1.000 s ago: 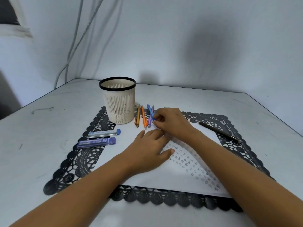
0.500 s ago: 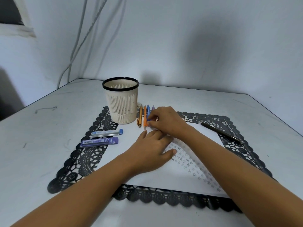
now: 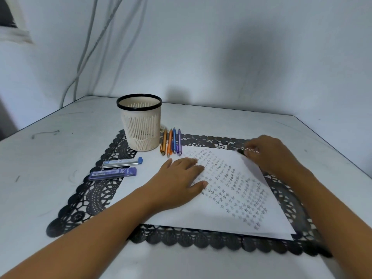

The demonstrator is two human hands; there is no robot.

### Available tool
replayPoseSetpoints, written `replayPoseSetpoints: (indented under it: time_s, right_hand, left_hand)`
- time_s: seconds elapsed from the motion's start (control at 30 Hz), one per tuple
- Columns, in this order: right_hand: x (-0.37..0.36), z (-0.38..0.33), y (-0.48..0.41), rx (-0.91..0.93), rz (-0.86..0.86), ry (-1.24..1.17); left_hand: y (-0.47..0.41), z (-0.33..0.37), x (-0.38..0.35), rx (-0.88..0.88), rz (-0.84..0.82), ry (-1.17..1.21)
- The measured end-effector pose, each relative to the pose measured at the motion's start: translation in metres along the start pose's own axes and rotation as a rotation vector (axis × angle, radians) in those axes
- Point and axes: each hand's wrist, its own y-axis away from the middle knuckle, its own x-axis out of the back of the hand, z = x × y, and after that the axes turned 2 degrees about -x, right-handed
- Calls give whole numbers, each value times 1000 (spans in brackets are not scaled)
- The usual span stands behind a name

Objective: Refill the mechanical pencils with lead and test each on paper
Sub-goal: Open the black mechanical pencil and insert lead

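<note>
Left grip (image 3: 181, 178) lies flat, fingers apart, on the paper (image 3: 201, 218); right grip (image 3: 265, 154) curls over the black pencil (image 3: 240, 151) toward the right edge of the desk (image 3: 50, 158) (pinching or not, I cannot tell). A loose hold could roll it away

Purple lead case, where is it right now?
In the head view, the purple lead case lies on the left part of the black lace mat, just nearer than the blue-capped lead case and left of the left hand on the paper.
</note>
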Motion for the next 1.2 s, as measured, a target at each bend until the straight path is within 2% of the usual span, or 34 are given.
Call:
replayPoseSetpoints:
  time_s: [0.13,0.27,0.47,0.6,0.67,0.87,1.03,1.1,1.2]
  right_hand:
    - [-2,25,13,-138,-51,48]
    - [-6,24,18,-142,-26,18]
    - [-6,18,19,-56,166,69]
    - [-7,11,23,111,387,189]
    - [-6,3,26,180,435,174]
    - [-18,-36,43,416,316,64]
    - [-28,-57,52,550,236,-55]
    - [-27,-57,52,512,193,-243]
    - [-21,-56,51,323,128,-558]
  left_hand:
    - [-1,0,-1,-1,2,-6]
    - [0,-1,-2,-6,4,-4]
    - [-1,0,-2,-39,76,10]
    - [-1,3,-3,-94,184,58]
    - [0,5,-2,-111,223,86]
    - [3,9,-2,-199,457,-18]
    - [4,11,-1,-222,447,-58]
    - [4,12,1,-210,427,-39]
    - [3,11,3,-189,425,5]
